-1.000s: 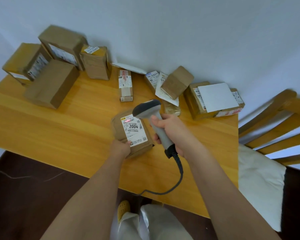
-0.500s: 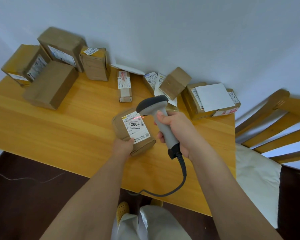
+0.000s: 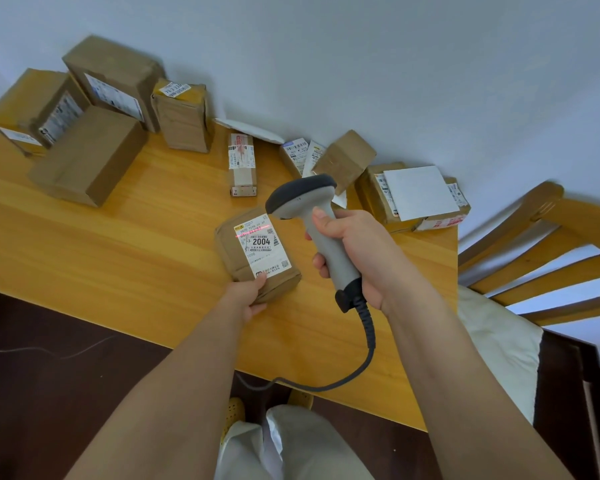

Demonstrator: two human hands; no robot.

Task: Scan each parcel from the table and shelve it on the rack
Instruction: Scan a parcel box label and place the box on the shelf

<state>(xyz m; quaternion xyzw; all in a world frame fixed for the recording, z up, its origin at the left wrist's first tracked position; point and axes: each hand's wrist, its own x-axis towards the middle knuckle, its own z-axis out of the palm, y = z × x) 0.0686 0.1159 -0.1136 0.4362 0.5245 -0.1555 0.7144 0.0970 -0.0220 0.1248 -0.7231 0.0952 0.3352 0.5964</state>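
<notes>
A small brown parcel (image 3: 234,252) with a white label reading 2004 lies on the wooden table (image 3: 118,258). My left hand (image 3: 246,294) grips its near edge, thumb on the label. My right hand (image 3: 355,252) grips the handle of a grey barcode scanner (image 3: 303,199), whose dark head points down at the parcel from the right. A red scan line crosses the top of the label. The scanner's black cable (image 3: 368,344) hangs off the table's front edge.
Several brown boxes stand along the wall: a large flat box (image 3: 87,161) and taller ones at far left, a slim parcel (image 3: 242,164) in the middle, more boxes (image 3: 409,199) at the right corner. A wooden chair (image 3: 541,251) with a white cushion is right of the table.
The scanner has swung from over the parcel to its right, and the red line has slid down the label onto the barcode. My left hand keeps its hold on the parcel.
</notes>
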